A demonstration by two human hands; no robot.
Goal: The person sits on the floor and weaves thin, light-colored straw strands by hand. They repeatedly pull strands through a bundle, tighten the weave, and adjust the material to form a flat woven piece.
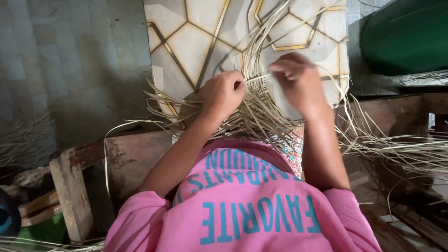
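Left hand (223,94) fisted, pinching pale straw strips (261,112) at weave edge. Right hand (298,83) at 3 o'clock from left, fingers curled, pressing woven patch (258,84) flat. Tile board (196,42) beneath, loose strips trailing toward 4 o'clock

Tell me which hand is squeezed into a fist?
The left hand, pinching the pale straw strips with its fingers curled tight. The right hand is looser, its fingers bent flatter over the woven part.

A patterned tile board (196,42) carries pale woven strips (261,107) — loose ends splaying outward.
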